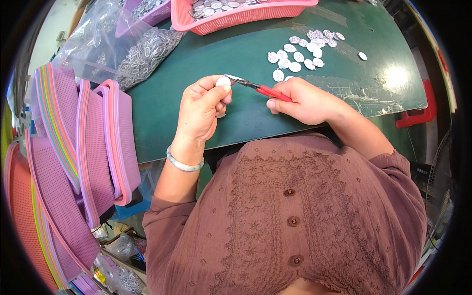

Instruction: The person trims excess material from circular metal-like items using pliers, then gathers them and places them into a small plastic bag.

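Observation:
My left hand [199,105] is closed, pinching a pale oval metal pendant [223,82] between thumb and forefinger. Below its curled fingers a small pale edge peeks out, too hidden to name. My right hand [309,102] is wrapped round the red handles of a pair of pliers [269,92]. Their dark jaws reach left to the top of the pendant at my left fingertips; any small ring between them cannot be made out. Several silvery oval pendants [283,64] lie loosely on the green table [162,113] beyond my right hand.
Behind my hands stands a pink basket [241,18] of oval pendants. A clear plastic bag [147,56] of metal clasps lies at the far left, near a purple basket [147,19]. Stacked purple and pink baskets [93,147] crowd the left side. A red object [418,105] sits beyond the table's right edge.

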A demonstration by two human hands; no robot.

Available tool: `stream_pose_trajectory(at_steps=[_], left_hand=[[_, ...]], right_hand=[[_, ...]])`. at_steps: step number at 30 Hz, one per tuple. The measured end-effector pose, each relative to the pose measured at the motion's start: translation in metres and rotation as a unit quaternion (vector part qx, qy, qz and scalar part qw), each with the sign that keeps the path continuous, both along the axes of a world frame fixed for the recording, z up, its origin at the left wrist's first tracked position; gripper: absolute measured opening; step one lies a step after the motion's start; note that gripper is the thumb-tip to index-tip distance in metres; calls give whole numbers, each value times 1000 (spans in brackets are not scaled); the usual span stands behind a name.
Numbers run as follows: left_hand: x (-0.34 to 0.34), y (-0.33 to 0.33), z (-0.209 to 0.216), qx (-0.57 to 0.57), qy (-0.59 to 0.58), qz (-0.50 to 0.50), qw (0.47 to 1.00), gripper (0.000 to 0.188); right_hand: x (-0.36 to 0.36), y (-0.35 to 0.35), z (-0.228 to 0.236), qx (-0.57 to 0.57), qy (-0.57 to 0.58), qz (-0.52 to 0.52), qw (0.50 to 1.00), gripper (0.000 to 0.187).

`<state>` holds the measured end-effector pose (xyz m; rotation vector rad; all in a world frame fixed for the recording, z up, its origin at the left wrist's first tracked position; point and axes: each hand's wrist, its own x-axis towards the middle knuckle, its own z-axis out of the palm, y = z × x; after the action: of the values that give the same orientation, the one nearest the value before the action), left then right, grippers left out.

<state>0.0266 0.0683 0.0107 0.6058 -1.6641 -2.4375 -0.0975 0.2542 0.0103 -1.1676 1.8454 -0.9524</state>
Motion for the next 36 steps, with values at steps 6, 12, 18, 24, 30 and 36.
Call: stream_pose_trajectory(at_steps=[6, 12, 18, 24, 30, 36], left_hand=[[1, 2, 1, 17, 6, 0, 1000, 17], [2, 2, 0, 37, 6, 27, 999, 21], [5, 2, 1, 43, -1, 35, 998, 20], [5, 4, 4, 24, -17, 24, 999, 19], [5, 6, 5, 21, -16, 15, 1000, 20], [5, 7, 6, 18, -20, 10, 1000, 20]], right_hand=[[-3, 5, 0, -12, -111, -44, 993, 34], [-4, 6, 0, -18, -164, -53, 985, 33], [-3, 6, -3, -8, -119, -51, 991, 34], [-4, 5, -9, -56, -25, 13, 998, 36], [-3, 3, -9, -50, 6, 17, 999, 38], [-2, 3, -8, -45, 22, 12, 999, 37]])
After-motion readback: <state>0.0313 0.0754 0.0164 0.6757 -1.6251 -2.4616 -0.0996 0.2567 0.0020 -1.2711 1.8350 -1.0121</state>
